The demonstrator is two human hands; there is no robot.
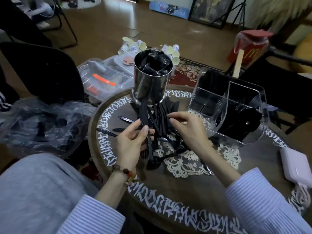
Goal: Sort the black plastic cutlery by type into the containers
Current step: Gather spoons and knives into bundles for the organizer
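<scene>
A loose heap of black plastic cutlery (160, 122) lies in the middle of the round table (194, 188), spilling from the foot of the metal canister down over a white lace doily (185, 164), with a few stray pieces (125, 119) scattered to the left of the heap. The left hand (131, 146) sits at the near left edge of the pile, its fingers and thumb curled round a small bunch of black utensils (149, 141) held upright, one of them ending in a rounded bowl near the table. The right hand (187, 129) hovers over the right side of the heap, fingers bent and reaching down toward the pieces; whether it pinches anything I cannot tell. Just behind the pile stands the shiny metal canister (152, 81), stuffed at the top with crumpled black wrappers or cutlery, too dark to tell which. To the right, near the right hand, a clear acrylic organiser (228, 108) with several compartments holds black cutlery in its near right section, while the left compartments look bare. Off the table to the left lie a crumpled clear plastic bag (42, 122) and a transparent box (106, 76) with an orange item inside. A pale pink case (297, 168) rests at the table's right edge.
</scene>
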